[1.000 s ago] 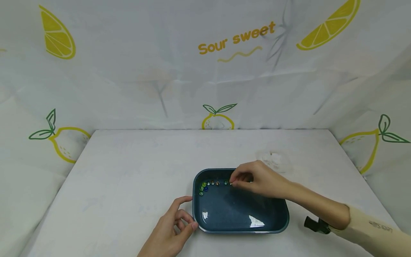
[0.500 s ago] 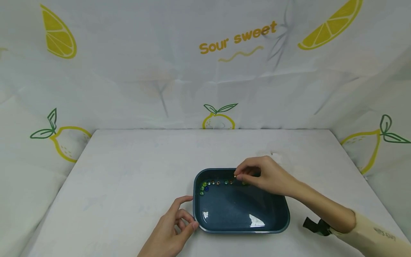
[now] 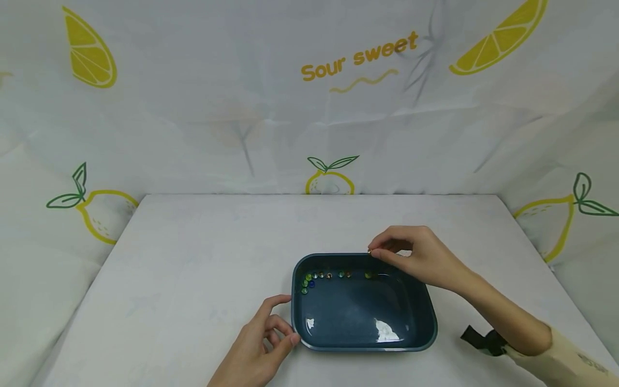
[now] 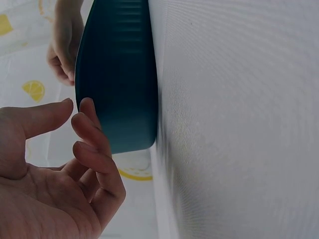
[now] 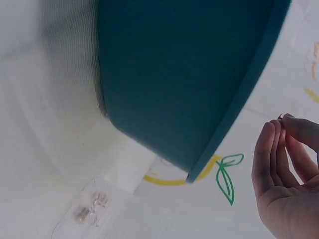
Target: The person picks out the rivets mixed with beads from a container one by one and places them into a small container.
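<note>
A dark blue tray [image 3: 348,322] stands on the white table, with small shiny glass pieces in green, blue, orange and clear along its far side. Near its back rim, my right hand [image 3: 413,255] pinches a small orange glass piece [image 3: 370,251] between thumb and fingertips. The right wrist view shows only a tiny tip of that piece [image 5: 280,117]; its full shape is hidden. My left hand [image 3: 261,338] rests by the tray's left side, fingers loosely bent, fingertips at the wall. In the left wrist view, its thumb lies at rim height beside the tray's outer wall.
A clear plastic bag or pack [image 5: 89,211] with a few shiny bits lies on the table behind the tray, seen in the right wrist view. A white cloth backdrop [image 3: 217,107] printed with lemons closes off the back and sides.
My right hand has moved back and right, lifting the small orange glass piece from inside the tray to its back rim. The row beneath is uncovered. My left hand keeps its place.
</note>
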Tool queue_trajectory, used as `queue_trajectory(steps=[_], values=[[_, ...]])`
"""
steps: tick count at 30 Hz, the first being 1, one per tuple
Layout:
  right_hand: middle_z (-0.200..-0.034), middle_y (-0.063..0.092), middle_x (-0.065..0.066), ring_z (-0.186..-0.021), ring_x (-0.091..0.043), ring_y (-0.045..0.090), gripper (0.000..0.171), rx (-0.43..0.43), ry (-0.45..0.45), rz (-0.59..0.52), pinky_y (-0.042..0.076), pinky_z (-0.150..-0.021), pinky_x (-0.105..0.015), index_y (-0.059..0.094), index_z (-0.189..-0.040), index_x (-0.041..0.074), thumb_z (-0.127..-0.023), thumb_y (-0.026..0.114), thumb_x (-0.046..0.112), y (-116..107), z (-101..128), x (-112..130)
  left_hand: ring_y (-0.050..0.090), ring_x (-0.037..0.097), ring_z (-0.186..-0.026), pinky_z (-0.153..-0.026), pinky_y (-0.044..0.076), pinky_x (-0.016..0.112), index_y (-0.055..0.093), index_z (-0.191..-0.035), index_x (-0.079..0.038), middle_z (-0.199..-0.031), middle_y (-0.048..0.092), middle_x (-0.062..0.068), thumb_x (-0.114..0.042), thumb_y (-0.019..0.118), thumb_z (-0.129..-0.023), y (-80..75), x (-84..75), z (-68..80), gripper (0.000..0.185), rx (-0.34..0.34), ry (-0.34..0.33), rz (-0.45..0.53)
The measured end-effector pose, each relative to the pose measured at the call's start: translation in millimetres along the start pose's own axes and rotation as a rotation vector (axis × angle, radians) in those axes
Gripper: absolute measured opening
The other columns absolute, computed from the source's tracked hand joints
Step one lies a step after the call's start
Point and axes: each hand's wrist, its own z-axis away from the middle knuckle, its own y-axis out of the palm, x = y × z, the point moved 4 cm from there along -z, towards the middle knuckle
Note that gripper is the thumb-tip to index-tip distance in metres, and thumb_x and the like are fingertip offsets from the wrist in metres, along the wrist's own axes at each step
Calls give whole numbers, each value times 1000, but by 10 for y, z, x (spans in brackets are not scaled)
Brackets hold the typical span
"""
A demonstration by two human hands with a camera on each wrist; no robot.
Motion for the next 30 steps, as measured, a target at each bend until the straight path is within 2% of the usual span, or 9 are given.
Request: queue_trajectory(steps=[6,17,27,30], values=[[-99,81,8,-85,0,72,23,-62,-17,47,60,-82,-13,81,-107,17,-93,82,-1,-161,42,-19,61,4,-71,-62,51,22,45,-158,-12,-94,73,-2,-25,79,-101,3,-3,1,68,-2,-3,-2],[-98,81,3,-84,5,71,25,-184,30,194,55,-83,-5,81,-106,15,-88,85,-3,-451,132,-151,61,4,-71,-63,51,22,45,-158,-12,-94,73,-2,-25,78,-102,-3,-17,7,66,-1,7,-4],[-97,82,-4,-84,8,72,18,-221,98,194,55,-79,-6,81,-105,12,-92,83,-1,-567,224,-395,61,4,-71,-64,51,22,45,-158,-13,-95,73,-2,-26,78,-102,-5,-13,7,66,0,5,-8],[-96,82,-5,-81,6,72,16,-225,113,195,55,-76,-6,81,-104,11,-93,82,0,-581,243,-472,61,3,-72,-63,51,22,45,-158,-12,-95,73,-2,-26,78,-102,-4,-12,5,66,2,9,-5]])
